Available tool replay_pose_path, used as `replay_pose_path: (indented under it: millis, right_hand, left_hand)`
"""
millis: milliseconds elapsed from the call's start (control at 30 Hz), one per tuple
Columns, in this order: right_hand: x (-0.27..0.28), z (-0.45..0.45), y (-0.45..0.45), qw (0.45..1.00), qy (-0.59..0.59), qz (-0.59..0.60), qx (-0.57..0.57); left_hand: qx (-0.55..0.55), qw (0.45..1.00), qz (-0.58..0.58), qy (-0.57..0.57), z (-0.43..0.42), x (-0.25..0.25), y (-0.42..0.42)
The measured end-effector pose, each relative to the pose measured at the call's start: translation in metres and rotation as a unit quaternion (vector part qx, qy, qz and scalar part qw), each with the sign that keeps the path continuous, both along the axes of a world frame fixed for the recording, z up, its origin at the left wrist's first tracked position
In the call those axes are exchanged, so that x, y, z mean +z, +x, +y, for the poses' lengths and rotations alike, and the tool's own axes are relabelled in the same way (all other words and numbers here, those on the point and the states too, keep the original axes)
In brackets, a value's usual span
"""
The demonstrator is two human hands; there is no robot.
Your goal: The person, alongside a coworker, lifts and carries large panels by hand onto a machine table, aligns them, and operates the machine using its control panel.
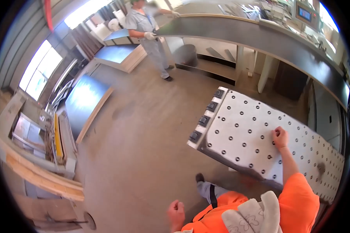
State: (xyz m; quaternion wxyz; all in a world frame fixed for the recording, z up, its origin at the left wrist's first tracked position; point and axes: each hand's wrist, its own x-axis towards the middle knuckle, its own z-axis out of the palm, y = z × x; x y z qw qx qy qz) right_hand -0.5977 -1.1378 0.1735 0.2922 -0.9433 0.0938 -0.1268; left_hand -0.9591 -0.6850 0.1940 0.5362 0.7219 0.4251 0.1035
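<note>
My right hand (280, 137) is closed in a loose fist over the white ball-transfer table (256, 118), on or just above its surface. Nothing shows between its fingers. Low in the view, my left hand (176, 213) hangs beside my body with its fingers curled in, and no object is visible in it. Rows of small dark-ringed rollers dot the table top, and several black blocks (203, 120) line its near-left end. A grey padded cloth piece (251, 217) lies against my orange shirt (299, 202).
Across the floor, a co-worker (142, 23) in grey clothes and white gloves grips a long dark panel (237, 31) on a bench. Panel stacks (85, 101) stand left. A control screen (304, 14) is at upper right; a wooden curved edge (42, 174) lies lower left.
</note>
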Motion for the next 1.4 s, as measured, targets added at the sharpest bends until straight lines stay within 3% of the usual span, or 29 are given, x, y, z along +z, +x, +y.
replay_pose_path:
  millis: [133,200,267,333,433,533,600,667,767,867,967,1100,1233,1400]
  right_hand:
    - [-0.011,0.011,0.013,0.991,-0.13,-0.014,-0.003]
    - [-0.018,0.022,0.03,0.981,-0.183,-0.025,-0.061]
    - [-0.004,0.059,0.056,0.986,-0.102,-0.035,-0.125]
    - [0.001,0.089,0.089,0.977,-0.141,-0.076,-0.138]
    - [0.015,0.118,0.133,0.976,-0.153,-0.057,-0.144]
    - [0.005,0.128,0.17,0.975,-0.164,-0.049,-0.144]
    - [-0.003,0.137,0.176,0.976,-0.16,-0.018,-0.149]
    - [0.002,0.146,0.181,0.974,-0.133,0.03,-0.183]
    - [0.01,0.164,0.197,0.955,-0.126,0.054,-0.264]
    - [0.013,0.188,0.22,0.929,-0.113,0.091,-0.341]
    - [0.017,0.188,0.235,0.92,-0.122,0.103,-0.359]
    - [0.03,0.188,0.242,0.923,-0.078,0.101,-0.362]
    - [0.027,0.178,0.243,0.921,-0.087,0.095,-0.369]
    - [0.03,0.173,0.25,0.906,-0.064,0.108,-0.404]
  left_hand:
    - [-0.114,0.992,0.005,-0.058,0.077,-0.011,0.118]
    - [-0.167,0.978,0.032,-0.119,0.113,-0.006,0.195]
    - [-0.224,0.961,0.072,-0.146,0.155,0.0,0.239]
    - [-0.277,0.948,0.065,-0.143,0.194,-0.006,0.302]
    - [-0.255,0.957,0.059,-0.127,0.244,0.004,0.397]
    - [-0.303,0.942,0.098,-0.105,0.273,-0.001,0.491]
    - [-0.402,0.899,0.142,-0.098,0.273,-0.017,0.551]
    - [-0.541,0.82,0.181,-0.05,0.251,-0.029,0.614]
    - [-0.688,0.723,0.064,-0.005,0.218,-0.043,0.724]
    - [-0.697,0.711,0.036,-0.091,0.164,-0.014,0.827]
    - [-0.733,0.675,0.028,-0.079,0.105,0.016,0.904]
    - [-0.791,0.61,-0.001,-0.054,0.015,0.015,0.995]
    - [-0.832,0.552,-0.023,-0.046,-0.114,0.007,1.051]
    - [-0.894,0.425,-0.14,-0.002,-0.288,0.034,1.084]
